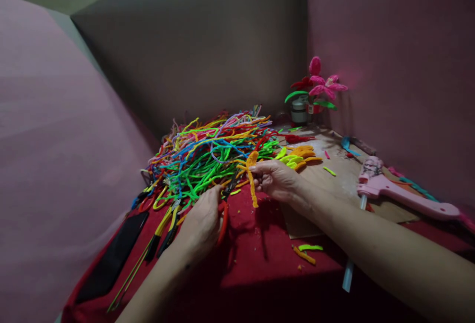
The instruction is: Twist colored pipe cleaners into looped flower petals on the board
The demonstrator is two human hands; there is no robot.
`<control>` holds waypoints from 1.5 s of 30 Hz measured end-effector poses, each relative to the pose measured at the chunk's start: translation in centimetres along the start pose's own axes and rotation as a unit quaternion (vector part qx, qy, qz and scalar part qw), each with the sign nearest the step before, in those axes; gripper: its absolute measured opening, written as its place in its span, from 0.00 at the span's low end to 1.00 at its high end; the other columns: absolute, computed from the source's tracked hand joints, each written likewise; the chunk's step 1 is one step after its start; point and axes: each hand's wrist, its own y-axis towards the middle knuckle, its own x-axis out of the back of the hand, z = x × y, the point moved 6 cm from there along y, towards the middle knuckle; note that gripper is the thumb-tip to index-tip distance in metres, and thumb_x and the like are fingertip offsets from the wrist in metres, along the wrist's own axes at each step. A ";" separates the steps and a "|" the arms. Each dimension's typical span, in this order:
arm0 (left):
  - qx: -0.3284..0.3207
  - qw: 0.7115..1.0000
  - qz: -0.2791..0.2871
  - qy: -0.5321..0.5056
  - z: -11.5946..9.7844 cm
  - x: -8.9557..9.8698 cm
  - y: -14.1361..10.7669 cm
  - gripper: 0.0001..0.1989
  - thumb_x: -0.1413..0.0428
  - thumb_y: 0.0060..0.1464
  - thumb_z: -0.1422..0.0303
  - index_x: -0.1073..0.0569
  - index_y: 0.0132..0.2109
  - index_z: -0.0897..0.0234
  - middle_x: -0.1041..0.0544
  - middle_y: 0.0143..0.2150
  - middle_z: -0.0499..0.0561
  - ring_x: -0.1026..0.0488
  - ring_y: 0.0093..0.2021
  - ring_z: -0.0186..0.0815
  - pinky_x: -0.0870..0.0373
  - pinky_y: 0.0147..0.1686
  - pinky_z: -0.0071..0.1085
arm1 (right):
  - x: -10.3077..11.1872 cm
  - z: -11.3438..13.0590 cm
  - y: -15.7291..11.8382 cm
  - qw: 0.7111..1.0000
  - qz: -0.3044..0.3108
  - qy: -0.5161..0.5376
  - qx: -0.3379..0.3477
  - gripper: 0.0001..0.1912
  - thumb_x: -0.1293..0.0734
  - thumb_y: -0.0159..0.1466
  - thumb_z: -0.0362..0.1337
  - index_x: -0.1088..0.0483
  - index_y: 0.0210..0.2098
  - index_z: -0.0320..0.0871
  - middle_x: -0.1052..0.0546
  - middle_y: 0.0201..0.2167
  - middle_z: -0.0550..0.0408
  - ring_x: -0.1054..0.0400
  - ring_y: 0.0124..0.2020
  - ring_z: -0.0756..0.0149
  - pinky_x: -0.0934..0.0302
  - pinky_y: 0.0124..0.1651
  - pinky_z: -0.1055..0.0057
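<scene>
Pinched in my right hand (pixel 276 179) is an orange pipe cleaner (pixel 253 192), with a looped upper end and a tail hanging down. My left hand (pixel 202 221) is closed around scissors (pixel 223 221) with red handles. Their dark blades point up toward the orange piece, and I cannot tell whether they touch it. Just beyond both hands lies a large heap of pipe cleaners (pixel 211 164) in green, blue, yellow, red and pink. Orange petal shapes (pixel 302 152) and yellow-green ones (pixel 291 160) rest behind my right hand.
A pink glue gun (pixel 404 194) with a clear stick lies at right on cardboard (pixel 334 184). Yellow-handled pliers (pixel 163 224) and a black phone (pixel 113 256) lie at left on the red cloth (pixel 256 263). Pink pipe-cleaner flowers (pixel 328 87) stand at the back. Cut scraps (pixel 309 247) lie near the front.
</scene>
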 end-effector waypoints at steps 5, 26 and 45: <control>-0.020 1.000 0.000 0.023 -1.4 -0.2 1.1 0.21 0.60 0.51 0.78 0.38 0.53 0.69 0.31 0.48 0.62 0.33 0.48 0.42 0.35 0.48 0.42 | -0.2 -0.3 -0.1 1.000 0.015 -0.016 -0.005 0.03 0.36 0.47 0.26 0.36 0.19 0.37 0.33 0.14 0.59 0.41 0.15 0.75 0.48 0.19 0.77; 0.015 0.970 0.076 0.231 -2.6 -0.3 2.0 0.15 0.61 0.55 0.74 0.34 0.45 0.70 0.27 0.34 0.61 0.28 0.33 0.42 0.36 0.27 0.31 | -0.2 -0.5 -0.1 0.998 0.011 -0.061 -0.033 0.07 0.38 0.48 0.22 0.39 0.21 0.38 0.34 0.13 0.60 0.39 0.14 0.75 0.48 0.17 0.79; 0.028 0.967 0.139 0.212 -0.3 -1.8 2.1 0.14 0.61 0.52 0.77 0.32 0.39 0.71 0.25 0.28 0.64 0.26 0.29 0.48 0.34 0.26 0.36 | 1.4 -1.7 0.5 0.990 -0.067 -0.117 -0.046 0.09 0.38 0.51 0.22 0.40 0.20 0.38 0.35 0.12 0.59 0.41 0.13 0.76 0.48 0.16 0.79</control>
